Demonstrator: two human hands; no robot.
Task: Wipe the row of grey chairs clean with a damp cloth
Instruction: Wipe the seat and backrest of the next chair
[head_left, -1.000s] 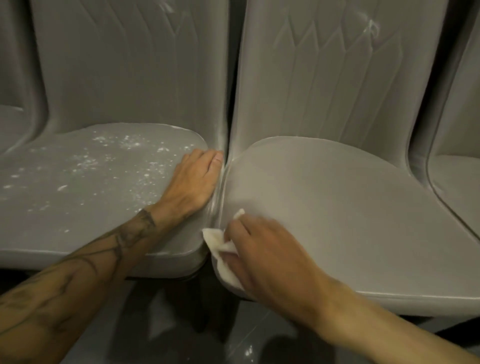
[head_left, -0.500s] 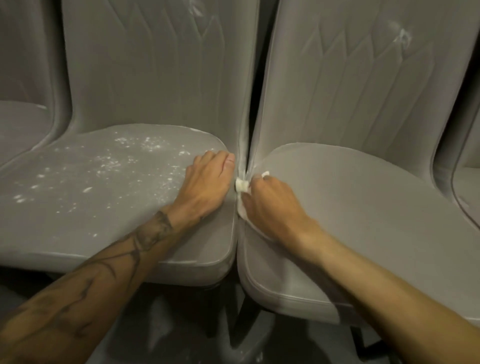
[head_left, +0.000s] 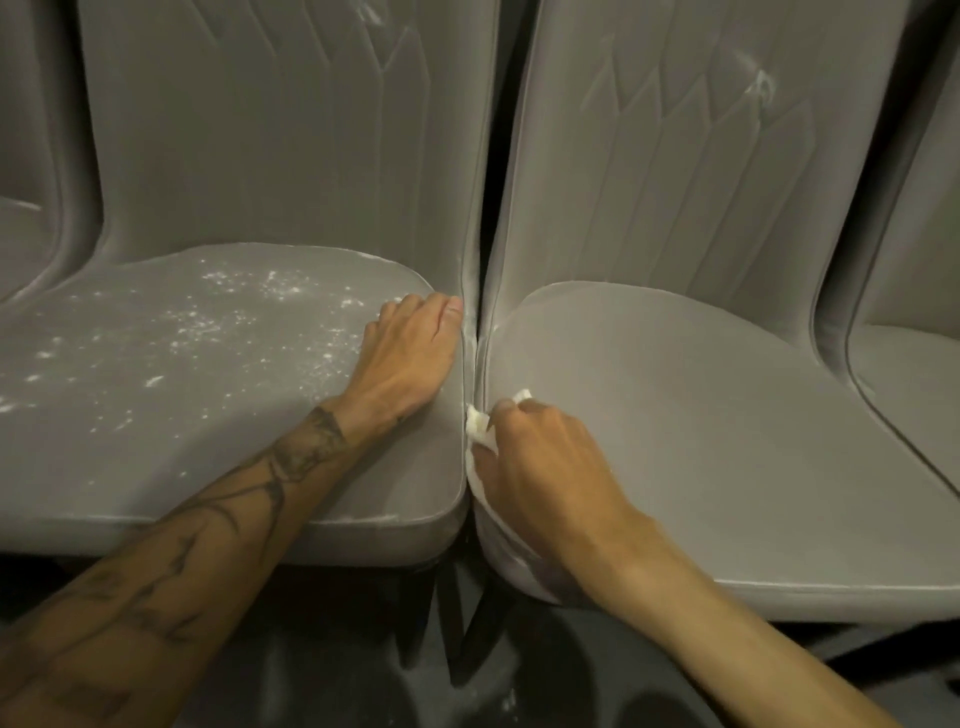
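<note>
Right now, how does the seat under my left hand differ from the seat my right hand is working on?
The left seat is speckled with white dust; the right seat looks clean. The left hand lies flat on the left seat, holding nothing; the right hand grips a white cloth at the right seat's inner edge. Both seats are grey and padded.

Below the front edges of the seats you have a dark, glossy floor (head_left: 332, 675), marked with pale specks and smears near the black chair legs (head_left: 470, 623) that stand under the gap between the two middle seats. The row of grey chairs (head_left: 270, 156) fills the rest of your view, backs upright and almost touching, stitched in pointed panels. The light is dim and warm, giving the upholstery a soft sheen.
</note>
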